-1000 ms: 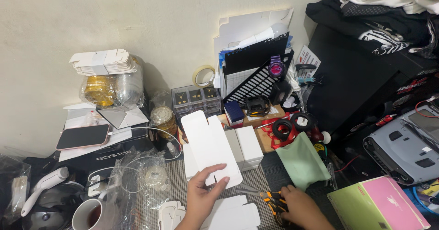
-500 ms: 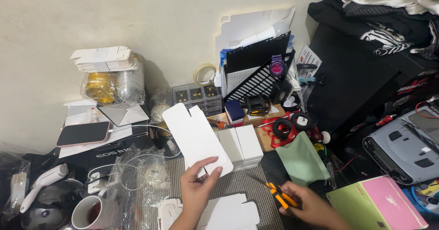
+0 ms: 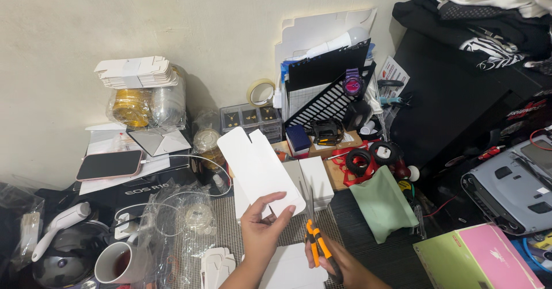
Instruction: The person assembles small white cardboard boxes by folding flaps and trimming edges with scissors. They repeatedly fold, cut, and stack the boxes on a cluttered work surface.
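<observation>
My left hand (image 3: 261,228) holds up a flat white die-cut cardboard blank (image 3: 257,167) by its lower edge, tilted to the left. My right hand (image 3: 345,269) grips scissors with orange and black handles (image 3: 316,244); their blades point up beside the card's lower right edge. More white card pieces (image 3: 290,269) lie on the surface under my hands.
White boxes (image 3: 316,177) and a green cloth (image 3: 384,204) lie just behind. A mug (image 3: 118,263), plastic bags (image 3: 178,217), a phone (image 3: 109,164) and a stack of folded blanks (image 3: 137,72) are left. A pink and green box (image 3: 477,260) sits right.
My left hand lifted the white card and tilted it leftward. My right hand brought the scissors up from low on the surface to the card's lower right edge.
</observation>
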